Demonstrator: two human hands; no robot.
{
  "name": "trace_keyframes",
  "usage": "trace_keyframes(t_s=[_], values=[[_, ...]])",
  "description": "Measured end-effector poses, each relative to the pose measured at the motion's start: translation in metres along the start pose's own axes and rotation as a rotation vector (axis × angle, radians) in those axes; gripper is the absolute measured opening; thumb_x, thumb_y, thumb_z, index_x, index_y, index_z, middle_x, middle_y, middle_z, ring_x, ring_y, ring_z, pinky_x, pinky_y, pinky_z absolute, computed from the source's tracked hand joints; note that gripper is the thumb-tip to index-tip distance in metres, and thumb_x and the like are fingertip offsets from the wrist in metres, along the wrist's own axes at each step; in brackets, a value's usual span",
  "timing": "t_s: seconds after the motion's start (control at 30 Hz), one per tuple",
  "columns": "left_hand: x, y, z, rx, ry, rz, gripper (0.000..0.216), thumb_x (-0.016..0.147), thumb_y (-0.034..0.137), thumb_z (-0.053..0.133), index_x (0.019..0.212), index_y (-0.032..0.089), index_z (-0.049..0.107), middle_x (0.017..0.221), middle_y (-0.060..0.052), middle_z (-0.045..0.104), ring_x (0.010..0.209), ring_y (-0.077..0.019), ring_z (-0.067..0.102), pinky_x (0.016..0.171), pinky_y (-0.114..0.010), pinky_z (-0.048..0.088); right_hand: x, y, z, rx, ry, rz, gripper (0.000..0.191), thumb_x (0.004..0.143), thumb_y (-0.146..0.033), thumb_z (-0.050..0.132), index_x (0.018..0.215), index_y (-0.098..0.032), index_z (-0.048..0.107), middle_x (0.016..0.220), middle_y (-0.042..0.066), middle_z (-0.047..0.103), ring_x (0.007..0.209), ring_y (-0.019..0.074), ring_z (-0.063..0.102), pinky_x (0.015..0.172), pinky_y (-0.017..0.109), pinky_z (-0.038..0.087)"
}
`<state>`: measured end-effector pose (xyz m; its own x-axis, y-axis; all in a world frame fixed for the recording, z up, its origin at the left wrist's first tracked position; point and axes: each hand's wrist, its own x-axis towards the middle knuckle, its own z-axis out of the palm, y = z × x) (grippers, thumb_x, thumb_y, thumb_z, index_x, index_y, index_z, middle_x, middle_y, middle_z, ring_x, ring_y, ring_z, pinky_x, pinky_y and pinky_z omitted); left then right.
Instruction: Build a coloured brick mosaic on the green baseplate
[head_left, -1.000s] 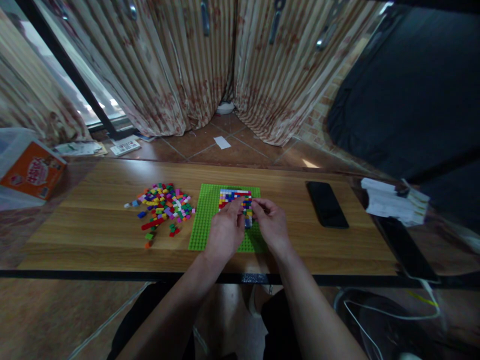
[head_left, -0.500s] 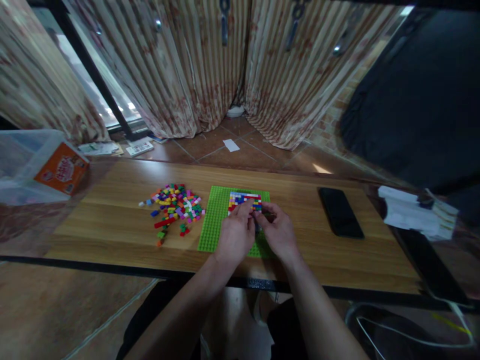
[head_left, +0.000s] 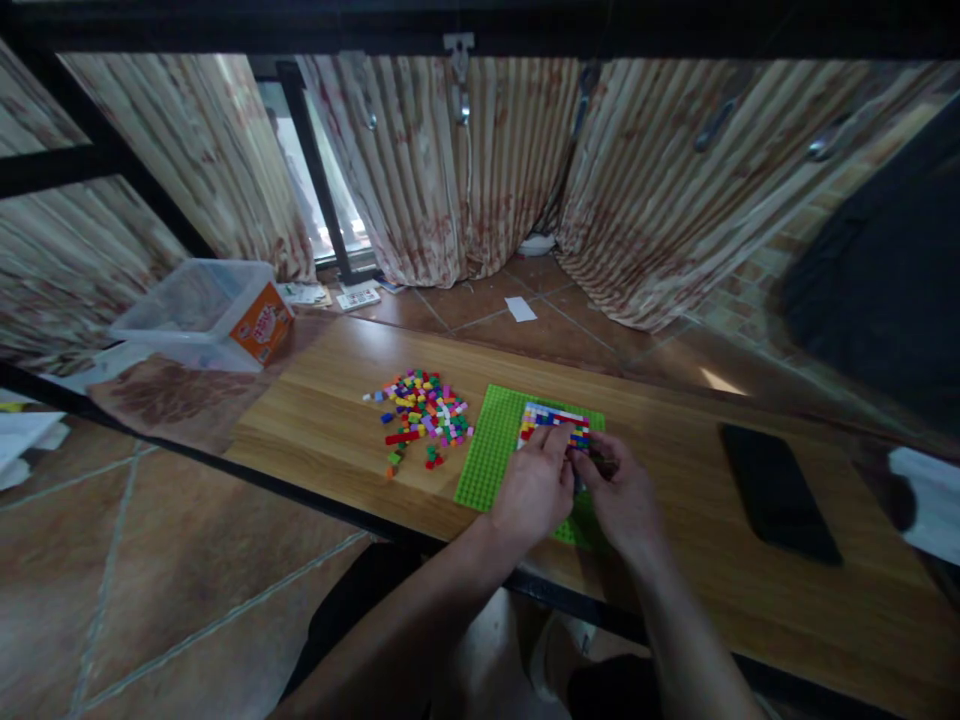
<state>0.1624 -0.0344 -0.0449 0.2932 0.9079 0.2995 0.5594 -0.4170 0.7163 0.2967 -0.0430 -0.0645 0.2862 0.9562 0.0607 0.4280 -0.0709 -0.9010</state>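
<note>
A green studded baseplate lies on the wooden table, and a flat patch of multicoloured toy bricks covers part of it. My left hand is over the patch's near left part, fingers bent and drawn together at the bricks. From the right side, my right hand meets it, thumb and fingers closed at the patch's right edge. The fingertips of both hands almost touch. Whatever is between them is hidden. Left of the baseplate, many loose bricks are heaped, with a long red brick at the near side.
A black phone lies on the table to the right. Beyond the left end stands a clear plastic bin with an orange label. White paper is at the far right. Striped curtains hang behind the table.
The camera view has turned left, so everything sits further right in the picture and more of the clear bin shows. Both hands keep about the same place on the bricks.
</note>
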Motion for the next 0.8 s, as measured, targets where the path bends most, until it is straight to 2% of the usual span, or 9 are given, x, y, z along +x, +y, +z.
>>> trace_keyframes(t_s=[0.13, 0.23, 0.3, 0.37, 0.43, 0.53, 0.6, 0.7, 0.8], values=[[-0.006, 0.000, -0.013, -0.025, 0.038, 0.023, 0.040, 0.092, 0.012, 0.046, 0.130, 0.021, 0.052, 0.122, -0.011, 0.064, 0.105, -0.0232, 0.066, 0.095, -0.034, 0.056, 0.002, 0.006, -0.002, 0.052, -0.029, 0.037, 0.052, 0.077, -0.055, 0.067, 0.113, -0.018, 0.065, 0.104, 0.014, 0.074, 0.093, 0.0284, 0.070, 0.084, 0.045, 0.054], [-0.007, -0.005, -0.033, -0.009, 0.100, 0.014, 0.034, 0.093, 0.017, 0.048, 0.125, 0.024, 0.055, 0.119, -0.008, 0.066, 0.102, -0.0217, 0.067, 0.094, -0.033, 0.056, 0.003, 0.008, -0.006, 0.067, -0.002, 0.099, 0.055, 0.075, -0.058, 0.068, 0.112, -0.017, 0.066, 0.107, 0.015, 0.074, 0.092, 0.0293, 0.071, 0.082, 0.045, 0.056], [-0.005, -0.014, -0.052, 0.016, 0.146, -0.021, 0.029, 0.091, 0.017, 0.049, 0.118, 0.022, 0.059, 0.113, -0.007, 0.067, 0.095, -0.0205, 0.068, 0.089, -0.033, 0.057, 0.003, 0.007, -0.008, 0.046, 0.029, 0.128, 0.056, 0.077, -0.059, 0.065, 0.113, -0.016, 0.067, 0.106, 0.016, 0.074, 0.089, 0.0299, 0.072, 0.079, 0.045, 0.056], [-0.004, -0.030, -0.075, 0.056, 0.209, -0.113, 0.026, 0.088, 0.013, 0.050, 0.110, 0.018, 0.063, 0.104, -0.008, 0.069, 0.084, -0.0189, 0.067, 0.084, -0.034, 0.056, 0.004, 0.007, -0.010, 0.018, 0.058, 0.129, 0.057, 0.078, -0.059, 0.063, 0.113, -0.015, 0.067, 0.103, 0.016, 0.074, 0.085, 0.0300, 0.072, 0.077, 0.045, 0.056], [-0.005, -0.050, -0.103, 0.072, 0.226, -0.205, 0.021, 0.084, 0.015, 0.056, 0.101, 0.017, 0.066, 0.097, -0.006, 0.071, 0.083, -0.0192, 0.067, 0.082, -0.034, 0.055, 0.004, 0.007, -0.013, -0.016, 0.084, 0.112, 0.057, 0.078, -0.059, 0.062, 0.113, -0.015, 0.069, 0.101, 0.016, 0.075, 0.082, 0.0298, 0.072, 0.075, 0.045, 0.056], [-0.012, -0.081, -0.142, 0.140, 0.143, -0.392, 0.018, 0.078, 0.024, 0.064, 0.092, 0.016, 0.070, 0.085, -0.004, 0.072, 0.080, -0.0199, 0.065, 0.076, -0.033, 0.053, 0.006, 0.008, -0.015, -0.070, 0.112, 0.097, 0.056, 0.078, -0.061, 0.060, 0.110, -0.016, 0.071, 0.098, 0.016, 0.075, 0.077, 0.0291, 0.071, 0.072, 0.044, 0.055], [-0.018, -0.095, -0.161, 0.218, 0.076, -0.426, 0.025, 0.073, 0.027, 0.068, 0.095, 0.016, 0.072, 0.088, -0.004, 0.073, 0.083, -0.0206, 0.065, 0.078, -0.033, 0.051, 0.007, 0.008, -0.016, -0.089, 0.125, 0.096, 0.056, 0.078, -0.061, 0.060, 0.109, -0.016, 0.071, 0.095, 0.016, 0.076, 0.075, 0.0290, 0.071, 0.070, 0.044, 0.054], [-0.027, -0.107, -0.173, 0.299, 0.012, -0.444, 0.027, 0.068, 0.024, 0.070, 0.094, 0.018, 0.074, 0.091, -0.003, 0.073, 0.085, -0.0209, 0.064, 0.077, -0.031, 0.049, 0.007, 0.007, -0.016, -0.105, 0.124, 0.089, 0.053, 0.077, -0.061, 0.061, 0.106, -0.018, 0.072, 0.092, 0.015, 0.076, 0.075, 0.0300, 0.071, 0.071, 0.045, 0.053], [-0.030, -0.112, -0.173, 0.323, -0.043, -0.473, 0.023, 0.066, 0.022, 0.068, 0.088, 0.019, 0.075, 0.080, -0.002, 0.072, 0.078, -0.0201, 0.064, 0.069, -0.028, 0.046, 0.007, 0.005, -0.013, -0.116, 0.120, 0.062, 0.048, 0.077, -0.058, 0.061, 0.102, -0.019, 0.072, 0.091, 0.014, 0.077, 0.075, 0.0299, 0.071, 0.072, 0.045, 0.053]])
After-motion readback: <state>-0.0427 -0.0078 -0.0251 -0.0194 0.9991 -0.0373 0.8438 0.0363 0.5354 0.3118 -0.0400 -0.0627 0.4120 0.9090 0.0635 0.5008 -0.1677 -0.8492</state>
